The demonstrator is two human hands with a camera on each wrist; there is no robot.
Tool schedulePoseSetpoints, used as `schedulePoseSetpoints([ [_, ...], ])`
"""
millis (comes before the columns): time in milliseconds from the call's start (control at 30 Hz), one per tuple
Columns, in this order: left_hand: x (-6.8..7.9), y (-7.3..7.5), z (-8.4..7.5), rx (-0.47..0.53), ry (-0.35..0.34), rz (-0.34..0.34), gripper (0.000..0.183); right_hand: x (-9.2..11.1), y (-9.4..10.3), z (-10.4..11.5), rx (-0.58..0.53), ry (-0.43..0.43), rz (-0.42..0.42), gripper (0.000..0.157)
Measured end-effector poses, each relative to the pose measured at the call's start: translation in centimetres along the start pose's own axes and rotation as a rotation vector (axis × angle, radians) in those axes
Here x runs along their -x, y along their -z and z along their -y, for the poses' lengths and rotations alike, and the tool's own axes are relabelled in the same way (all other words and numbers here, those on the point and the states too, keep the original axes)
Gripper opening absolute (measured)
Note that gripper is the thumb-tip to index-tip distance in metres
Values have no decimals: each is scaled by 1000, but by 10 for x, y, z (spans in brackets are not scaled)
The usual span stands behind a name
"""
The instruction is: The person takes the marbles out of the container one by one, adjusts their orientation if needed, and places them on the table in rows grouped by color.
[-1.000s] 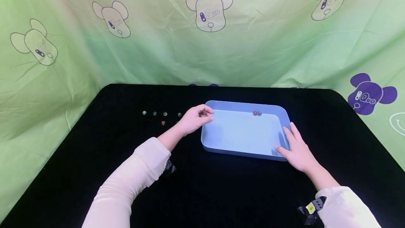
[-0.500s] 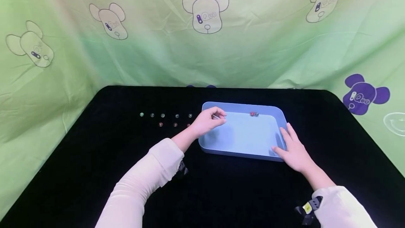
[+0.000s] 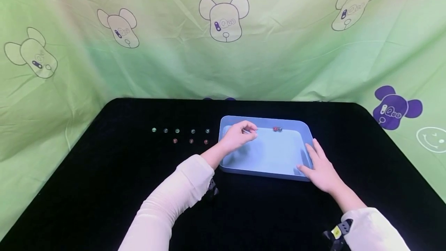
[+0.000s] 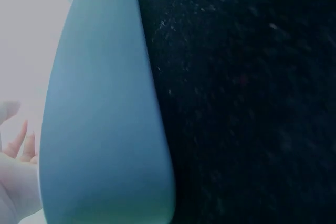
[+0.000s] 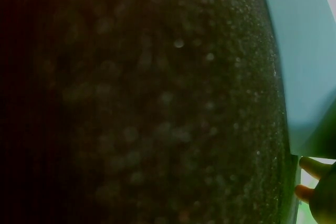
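A shallow blue tray (image 3: 271, 154) lies on the black cloth. Over its left part hovers my left hand (image 3: 237, 136), palm side turned right, fingers bent toward the thumb. Whether a small thing sits between those fingertips is hidden. My right hand (image 3: 322, 167) rests on the tray's right rim near the front corner, with fairly straight fingers. Against the tray's back wall lie a red marble-like bead (image 3: 275, 129) and a dark one (image 3: 280, 129), side by side. In the left wrist view my left hand (image 4: 21, 182) shows beyond the tray wall (image 4: 105, 108).
Left of the tray, small round glassy beads lie in two rows: several greenish or clear ones (image 3: 177, 131) behind, reddish ones (image 3: 191, 141) in front. A green curtain (image 3: 167, 65) with bear prints hangs behind the black-covered table (image 3: 104, 189).
My left hand has moved right, from the tray's left edge to over its inside, uncovering beads on the cloth. The right hand stays at the tray's right rim. The head view has shifted slightly.
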State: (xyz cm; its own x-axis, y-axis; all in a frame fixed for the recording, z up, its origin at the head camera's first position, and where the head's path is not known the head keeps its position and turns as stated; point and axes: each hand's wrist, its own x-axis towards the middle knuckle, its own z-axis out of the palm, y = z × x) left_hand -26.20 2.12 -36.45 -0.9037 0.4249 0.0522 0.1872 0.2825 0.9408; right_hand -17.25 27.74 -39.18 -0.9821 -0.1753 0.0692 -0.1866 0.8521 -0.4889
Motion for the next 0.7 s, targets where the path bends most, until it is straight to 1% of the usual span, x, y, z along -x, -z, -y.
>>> schedulePoseSetpoints([
  [333,-11,-13,0,23,16,-17,18,-1,0,0,-1,-4,17,69],
  [533,-15,-18,1,46,44,-15,18,-1,-1,1,-1,-10,15,69],
  [700,-19,-21,1,43,54,-12,19,0,0,1,10,-13,8,69],
])
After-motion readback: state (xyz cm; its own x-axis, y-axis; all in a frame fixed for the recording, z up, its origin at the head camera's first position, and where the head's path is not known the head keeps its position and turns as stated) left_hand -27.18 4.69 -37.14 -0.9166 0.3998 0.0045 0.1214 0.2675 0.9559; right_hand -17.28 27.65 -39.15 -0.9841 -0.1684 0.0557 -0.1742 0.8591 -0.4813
